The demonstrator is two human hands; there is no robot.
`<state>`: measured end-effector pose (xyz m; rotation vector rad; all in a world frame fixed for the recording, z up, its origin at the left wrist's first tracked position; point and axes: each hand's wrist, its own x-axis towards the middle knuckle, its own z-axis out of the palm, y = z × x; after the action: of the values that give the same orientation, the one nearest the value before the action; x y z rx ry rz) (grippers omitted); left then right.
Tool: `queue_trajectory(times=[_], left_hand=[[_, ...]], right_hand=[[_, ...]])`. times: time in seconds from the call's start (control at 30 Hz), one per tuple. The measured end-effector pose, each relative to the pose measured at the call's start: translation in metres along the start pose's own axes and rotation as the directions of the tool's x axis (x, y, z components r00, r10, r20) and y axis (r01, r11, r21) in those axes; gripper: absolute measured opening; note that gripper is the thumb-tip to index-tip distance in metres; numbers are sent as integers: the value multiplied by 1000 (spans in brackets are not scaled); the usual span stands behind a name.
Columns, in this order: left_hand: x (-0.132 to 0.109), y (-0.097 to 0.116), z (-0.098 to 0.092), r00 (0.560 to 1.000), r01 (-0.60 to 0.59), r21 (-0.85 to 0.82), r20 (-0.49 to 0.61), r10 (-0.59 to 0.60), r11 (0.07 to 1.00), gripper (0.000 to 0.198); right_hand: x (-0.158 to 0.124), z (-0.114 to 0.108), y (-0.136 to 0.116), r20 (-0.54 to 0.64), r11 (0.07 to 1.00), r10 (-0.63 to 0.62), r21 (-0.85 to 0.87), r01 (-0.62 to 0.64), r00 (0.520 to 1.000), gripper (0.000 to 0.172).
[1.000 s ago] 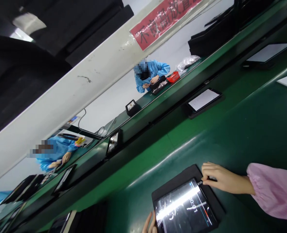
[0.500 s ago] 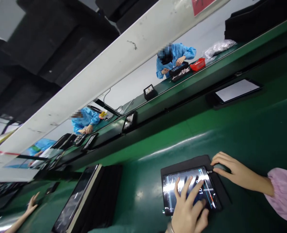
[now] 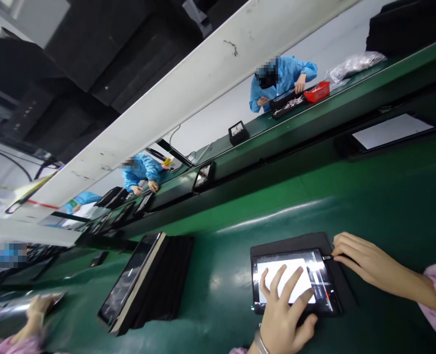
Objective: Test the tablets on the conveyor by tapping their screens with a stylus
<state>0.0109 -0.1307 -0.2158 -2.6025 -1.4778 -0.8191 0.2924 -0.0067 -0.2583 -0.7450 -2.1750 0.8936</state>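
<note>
A tablet (image 3: 318,280) with a lit screen lies on a dark pad (image 3: 290,245). Over its lower part, my left hand (image 3: 286,309) is open, fingers spread across the glass. A white panel shows on the display between those fingers. Beyond the tablet's right edge, my right hand (image 3: 369,265) is closed in a pinch on a small plug (image 3: 327,257). The plug's light-coloured end meets the tablet's side; how deep it sits I cannot tell. Most of the plug is hidden by my fingertips.
Left of the tablet stands a stack of black slabs (image 3: 166,280) with another tablet (image 3: 129,282) leaning on it. A white-screened tablet (image 3: 393,132) lies at far right. At lower left is another person's hand (image 3: 39,307). Co-workers in blue sit behind the green bench (image 3: 221,216).
The tablet's screen has gone from a dark picture with digits to a white panel. My right hand still pinches the plug at its side. The view has shifted slightly.
</note>
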Motion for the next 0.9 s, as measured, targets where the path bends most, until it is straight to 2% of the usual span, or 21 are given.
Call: queue_trajectory(times=[0.23,0.4,0.5,0.6,0.73,0.9], left_hand=[[-6,-1,-2,999,-14,27,-46,15,1000,37],[2,2,-4,996,-66,52,66,63,996,47],[3,3,-4,997,-64,37,46,62,997,48],[1,3,-3,997,-63,33,43,62,997,51],[3,4,-7,991,-72,30,111,69,997,51],[16,7,-12,980,-85,62,184,72,995,64]], right_hand=[[0,3,-1,-75,998,-36,-51,32,997,41],[0,1,0,-79,994,-70,-86,63,994,27],[1,0,-1,-85,993,-86,-89,78,993,21],[2,0,-3,-92,992,-89,-94,81,992,19],[2,-1,-5,-96,991,-93,-104,83,991,21],[1,0,1,-69,990,-71,-125,62,995,23]])
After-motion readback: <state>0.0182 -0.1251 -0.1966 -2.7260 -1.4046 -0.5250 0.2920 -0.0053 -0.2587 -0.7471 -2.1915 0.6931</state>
